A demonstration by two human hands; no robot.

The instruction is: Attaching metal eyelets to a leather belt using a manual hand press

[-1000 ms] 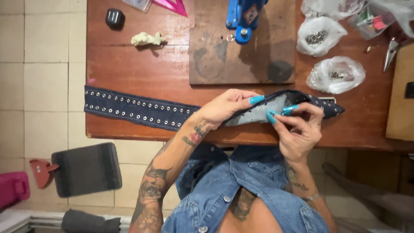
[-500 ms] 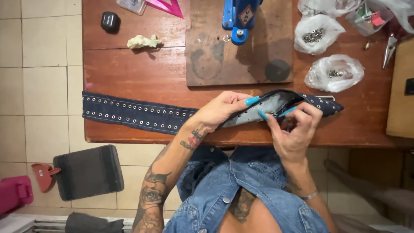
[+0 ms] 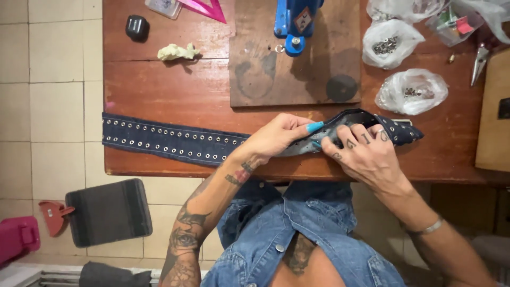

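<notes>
a: far left, floor side?
b: pink case point(image 3: 16, 238) at the edge, red scoop point(image 3: 53, 215) beside it, dark mat point(image 3: 109, 211) on the tiles.

a: table point(image 3: 170, 87), left part?
b: black block point(image 3: 137, 27) near the top, crumpled rag point(image 3: 178, 51) just right of it and lower. denim belt point(image 3: 159, 139) with two rows of eyelets lies flat along the near edge, running right into the hands.

a: left hand point(image 3: 276, 137)?
b: resting on the belt near mid-table, fingers curled and pinching the folded denim, thumb on top.

a: centre?
b: wooden board point(image 3: 265, 79) with a blue press point(image 3: 292, 21) standing at its far end and a dark disc point(image 3: 341, 87) near its right corner.

a: right hand point(image 3: 366, 157)?
b: just beside the left, knuckles up, fingers clenched over the belt's raised end. that end is lifted and folded open between the two hands; its tip pokes out to the right, on the table.

a: right side?
b: two clear bags of metal parts point(image 3: 411, 91), well apart from the hands. pliers point(image 3: 479, 61) further right.
</notes>
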